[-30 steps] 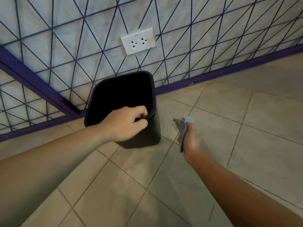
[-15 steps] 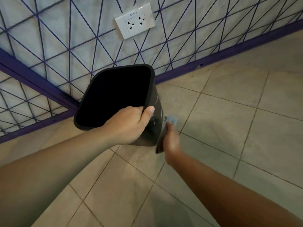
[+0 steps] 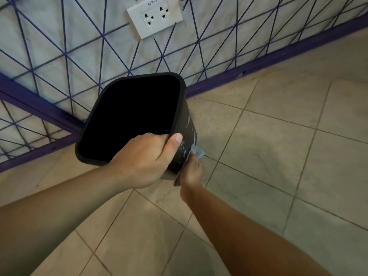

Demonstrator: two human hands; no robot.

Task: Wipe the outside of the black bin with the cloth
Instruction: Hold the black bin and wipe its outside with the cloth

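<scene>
The black bin is tilted toward me, its dark open mouth facing up. My left hand grips its near right rim, thumb on the outer wall and fingers curled inside. My right hand is lower, against the bin's right outer wall, holding a grey-blue cloth pressed to that wall. Pale smears show on the wall above the cloth. Most of the cloth is hidden behind the hand and the bin.
A wall with a purple wire grid and a purple baseboard runs behind the bin. A white double socket sits on the wall above it. Beige floor tiles spread to the right and toward me.
My left hand has lifted and tilted the bin toward me. My right hand brought the cloth from beside the bin onto its right outer wall.
</scene>
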